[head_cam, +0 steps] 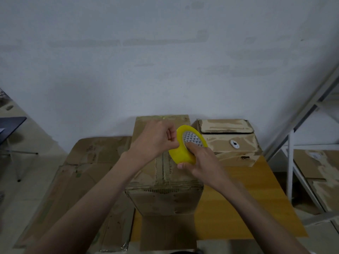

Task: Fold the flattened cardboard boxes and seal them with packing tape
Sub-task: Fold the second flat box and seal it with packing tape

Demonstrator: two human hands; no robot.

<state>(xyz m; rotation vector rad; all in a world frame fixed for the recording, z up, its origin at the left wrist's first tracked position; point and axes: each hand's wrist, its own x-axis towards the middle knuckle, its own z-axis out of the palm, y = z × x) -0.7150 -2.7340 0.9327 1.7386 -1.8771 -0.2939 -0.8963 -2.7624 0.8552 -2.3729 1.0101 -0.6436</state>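
1. The right hand (201, 162) holds the yellow tape roll (185, 145) above the top of the folded cardboard box (165, 189). Its grip is closed on the roll: fingers reach into the patterned core from the far side, and the thumb presses the outer yellow band from below.
2. The roll is tilted, its open core facing up and to the right. It does not rest on the box.
3. The left hand (156, 140) sits just left of the roll, touching its outer band. Its grip is curled tight, thumb and fingers pinched together at the roll's edge. Whether a tape end lies between them cannot be told.
4. Both forearms extend forward from the bottom corners and converge over the box, wrists slightly bent inward.
5. The folded box stands upright on the wooden desk (247, 198), centred, its top flaps closed and a worn seam running along the middle.
6. Flattened cardboard sheets (88, 171) lie to the left of the box, overhanging the desk.
7. A second box (234, 149) stands behind and to the right, against the wall (165, 61), with a small white round object (234, 144) on its top.
8. A metal shelf frame (293, 162) stands at the right, with more cardboard on it.
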